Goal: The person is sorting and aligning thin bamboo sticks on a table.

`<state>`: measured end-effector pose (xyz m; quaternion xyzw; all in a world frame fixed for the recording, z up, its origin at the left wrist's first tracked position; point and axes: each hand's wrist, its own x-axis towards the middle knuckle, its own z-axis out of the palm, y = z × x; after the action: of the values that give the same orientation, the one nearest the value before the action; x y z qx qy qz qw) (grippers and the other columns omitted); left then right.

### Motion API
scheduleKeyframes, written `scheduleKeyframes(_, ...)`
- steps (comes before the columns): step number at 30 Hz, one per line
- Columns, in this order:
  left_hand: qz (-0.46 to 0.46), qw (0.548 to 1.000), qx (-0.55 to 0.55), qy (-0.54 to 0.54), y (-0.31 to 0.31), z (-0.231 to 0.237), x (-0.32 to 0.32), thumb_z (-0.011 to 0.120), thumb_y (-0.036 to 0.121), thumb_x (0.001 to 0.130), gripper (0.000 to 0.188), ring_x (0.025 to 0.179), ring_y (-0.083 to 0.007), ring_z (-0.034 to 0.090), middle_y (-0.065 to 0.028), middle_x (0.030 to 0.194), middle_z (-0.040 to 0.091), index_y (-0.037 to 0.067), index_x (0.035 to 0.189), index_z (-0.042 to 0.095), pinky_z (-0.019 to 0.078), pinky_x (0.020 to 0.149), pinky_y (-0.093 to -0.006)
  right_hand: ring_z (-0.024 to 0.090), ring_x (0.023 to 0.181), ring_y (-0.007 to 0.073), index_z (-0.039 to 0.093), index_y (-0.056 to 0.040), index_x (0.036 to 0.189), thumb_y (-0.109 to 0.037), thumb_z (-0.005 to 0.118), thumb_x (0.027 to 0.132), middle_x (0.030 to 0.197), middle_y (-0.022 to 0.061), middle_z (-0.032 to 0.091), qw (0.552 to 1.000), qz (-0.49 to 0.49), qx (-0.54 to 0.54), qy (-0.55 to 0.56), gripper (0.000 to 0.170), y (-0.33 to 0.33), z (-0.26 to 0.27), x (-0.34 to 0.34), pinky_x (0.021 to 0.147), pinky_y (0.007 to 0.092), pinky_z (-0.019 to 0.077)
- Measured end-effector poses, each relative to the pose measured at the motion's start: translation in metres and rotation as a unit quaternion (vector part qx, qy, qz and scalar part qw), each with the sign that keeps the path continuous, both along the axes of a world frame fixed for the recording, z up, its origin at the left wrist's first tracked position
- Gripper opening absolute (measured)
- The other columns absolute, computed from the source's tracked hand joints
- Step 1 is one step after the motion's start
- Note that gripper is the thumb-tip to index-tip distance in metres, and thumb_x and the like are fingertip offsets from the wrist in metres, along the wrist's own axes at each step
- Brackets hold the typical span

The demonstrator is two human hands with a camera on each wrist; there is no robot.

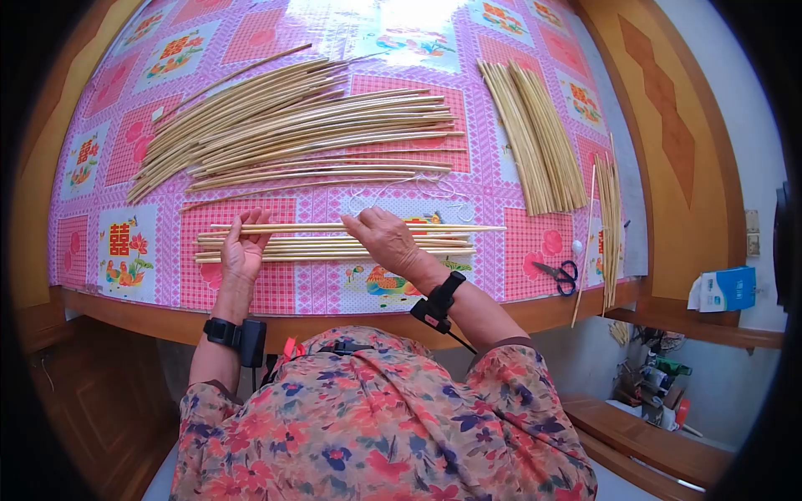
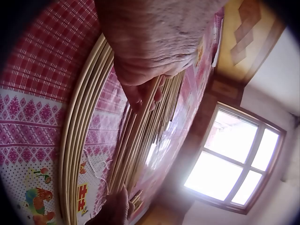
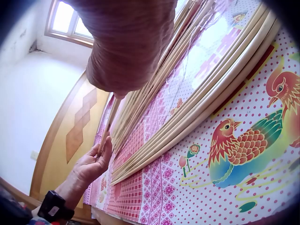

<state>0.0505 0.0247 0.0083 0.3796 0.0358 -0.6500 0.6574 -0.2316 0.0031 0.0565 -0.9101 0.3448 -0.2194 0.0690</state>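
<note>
Both hands hold a few pale, straw-coloured stalks (image 1: 301,227) crosswise above the near part of the table. The left hand (image 1: 242,250) is palm up, with thumb and fingers around the stalks' left portion; in the left wrist view they pass through its fingers (image 2: 158,95). From above, the right hand (image 1: 384,238) grips them further right, its fingertips largely hidden under the hand. Just nearer the body lies a row of similar stalks (image 1: 334,249), also seen curving across the right wrist view. A thin white string (image 1: 359,196) lies loosely beyond the right hand.
Two large piles of stalks (image 1: 326,125) spread across the table's far left. Thick bundles (image 1: 535,138) lie at right, with thinner stalks (image 1: 610,225) beside them. Dark-handled scissors (image 1: 566,278) and a small white ball (image 1: 576,247) sit near the front right edge of the patterned tablecloth (image 1: 271,292).
</note>
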Motion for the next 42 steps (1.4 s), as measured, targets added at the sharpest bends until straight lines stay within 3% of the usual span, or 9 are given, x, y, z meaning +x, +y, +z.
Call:
scheduleKeyframes(18,-0.165,0.984,0.032,-0.066,0.012,0.036,0.005,0.045,0.033,0.088,0.037,0.088,-0.0292,0.060,-0.0169,0.092,0.059,-0.002,0.098,0.048,0.0520,0.077,-0.0406,0.051,0.066,0.0216,0.054,-0.0088,0.099,-0.012,0.056,0.076,0.069,0.0060,0.047,0.999,-0.024,0.021,-0.006,0.023,0.001,-0.006,0.006,0.055,0.0339,0.0426)
scheduleKeyframes(20,-0.463,0.857,0.069,-0.214,0.012,0.056,0.001,0.047,0.025,0.089,0.027,0.079,-0.0239,0.062,-0.0127,0.084,0.061,0.001,0.099,0.050,0.0531,0.070,-0.0309,0.051,0.066,0.0217,0.054,-0.0091,0.098,-0.012,0.056,0.076,0.069,0.0060,0.047,0.999,-0.024,0.028,-0.004,0.023,-0.001,-0.003,0.006,0.055,0.0341,0.0428)
scheduleKeyframes(23,-0.506,0.766,-0.087,-0.387,0.014,0.063,-0.019,0.048,0.022,0.088,0.022,0.065,-0.0177,0.062,-0.0092,0.076,0.062,0.002,0.096,0.054,0.0512,0.059,-0.0247,0.051,0.066,0.0217,0.054,-0.0091,0.098,-0.012,0.056,0.076,0.070,0.0060,0.047,0.999,-0.028,0.038,0.008,0.021,-0.001,0.001,0.006,0.056,0.0342,0.0429)
scheduleKeyframes(25,-0.451,0.768,-0.117,-0.440,0.008,0.084,-0.037,0.051,0.020,0.086,0.019,0.067,-0.0198,0.061,-0.0097,0.078,0.061,0.002,0.092,0.055,0.0488,0.060,-0.0278,0.051,0.066,0.0217,0.054,-0.0087,0.097,-0.012,0.055,0.077,0.070,0.0060,0.048,0.999,-0.027,0.037,0.016,0.021,-0.003,0.005,0.010,0.056,0.0341,0.0428)
scheduleKeyframes(27,-0.237,0.504,-0.359,-0.749,-0.007,0.087,-0.048,0.053,0.019,0.084,0.019,0.072,-0.0258,0.059,-0.0102,0.080,0.060,0.002,0.091,0.055,0.0468,0.066,-0.0342,0.051,0.066,0.0218,0.054,-0.0080,0.099,-0.013,0.055,0.077,0.070,0.0062,0.047,0.999,0.001,0.025,0.033,0.022,-0.002,0.008,0.012,0.057,0.0338,0.0426)
scheduleKeyframes(29,-0.202,0.467,-0.401,-0.762,-0.021,0.071,-0.057,0.052,0.019,0.083,0.020,0.077,-0.0307,0.056,-0.0115,0.082,0.059,0.001,0.092,0.055,0.0439,0.072,-0.0392,0.051,0.066,0.0214,0.053,-0.0068,0.101,-0.013,0.053,0.078,0.071,0.0065,0.047,0.999,0.006,0.014,0.042,0.024,-0.003,0.009,0.015,0.058,0.0327,0.0423)
scheduleKeyframes(32,-0.559,0.388,-0.249,-0.689,-0.034,0.059,-0.062,0.047,0.023,0.087,0.025,0.067,-0.0273,0.058,-0.0114,0.075,0.060,0.003,0.098,0.056,0.0472,0.066,-0.0370,0.049,0.068,0.0195,0.052,-0.0039,0.103,-0.010,0.050,0.073,0.073,0.0062,0.046,0.996,0.046,-0.035,0.069,0.030,-0.005,0.016,0.017,0.059,0.0302,0.0423)
scheduleKeyframes(35,-0.635,0.553,-0.188,-0.505,-0.040,0.077,-0.070,0.046,0.027,0.089,0.028,0.057,-0.0189,0.057,-0.0086,0.071,0.060,0.004,0.102,0.055,0.0490,0.057,-0.0321,0.049,0.067,0.0192,0.051,-0.0030,0.103,-0.009,0.049,0.072,0.072,0.0058,0.046,0.993,0.073,-0.051,0.079,0.032,-0.005,0.021,0.014,0.058,0.0295,0.0422)
scheduleKeyframes(42,-0.663,0.576,-0.233,-0.418,-0.038,0.070,-0.074,0.045,0.025,0.090,0.024,0.049,-0.0060,0.046,0.0010,0.060,0.052,0.006,0.098,0.056,0.0397,0.046,-0.0222,0.049,0.067,0.0188,0.051,-0.0018,0.094,-0.012,0.050,0.073,0.070,0.0061,0.046,0.993,0.081,-0.036,0.073,0.023,-0.003,0.020,0.008,0.058,0.0305,0.0411)
